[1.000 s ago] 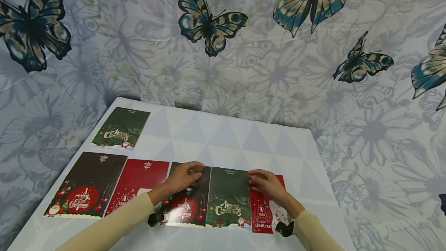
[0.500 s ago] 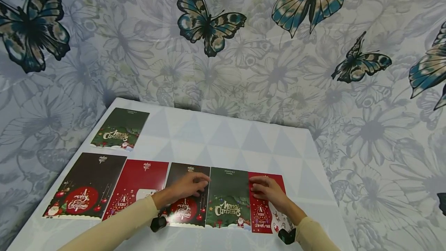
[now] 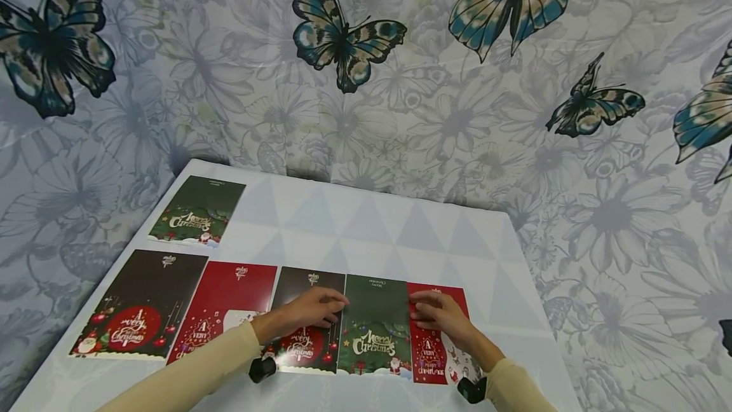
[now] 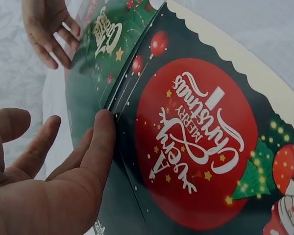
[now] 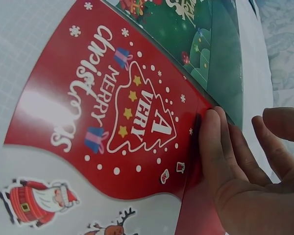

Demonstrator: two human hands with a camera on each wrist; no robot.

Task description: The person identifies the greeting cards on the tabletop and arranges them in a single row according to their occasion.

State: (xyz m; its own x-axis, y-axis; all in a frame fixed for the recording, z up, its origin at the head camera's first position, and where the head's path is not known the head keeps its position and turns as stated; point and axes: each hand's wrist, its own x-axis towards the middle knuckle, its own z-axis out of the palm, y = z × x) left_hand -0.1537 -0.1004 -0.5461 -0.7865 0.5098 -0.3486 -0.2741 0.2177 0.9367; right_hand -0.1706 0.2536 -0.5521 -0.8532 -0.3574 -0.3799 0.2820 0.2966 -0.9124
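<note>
My left hand [image 3: 305, 311] lies over a dark Christmas card [image 3: 303, 341], fingers extended towards its right edge. In the left wrist view a fingertip of that hand [image 4: 71, 171] touches the seam between the dark card [image 4: 196, 137] and the green card [image 4: 122, 44]. My right hand [image 3: 443, 316] rests on a red Christmas card [image 3: 427, 355] at the right end of the row. Its fingertips reach the red card's left edge in the right wrist view, where the hand [image 5: 250, 176] touches the red card [image 5: 152, 132]. Between the hands lies a green Christmas card [image 3: 374, 310], flat and uncovered.
Further left in the row lie another red card [image 3: 246, 285] and another dark card [image 3: 166, 278]. A separate green card [image 3: 197, 208] sits at the back left of the white patterned table [image 3: 366, 221]. Behind stands a butterfly-printed backdrop [image 3: 423, 132].
My left hand has come down from the dark card's top edge towards its middle and slightly right. My right hand has slid a little down the red card. The cards look unmoved.
</note>
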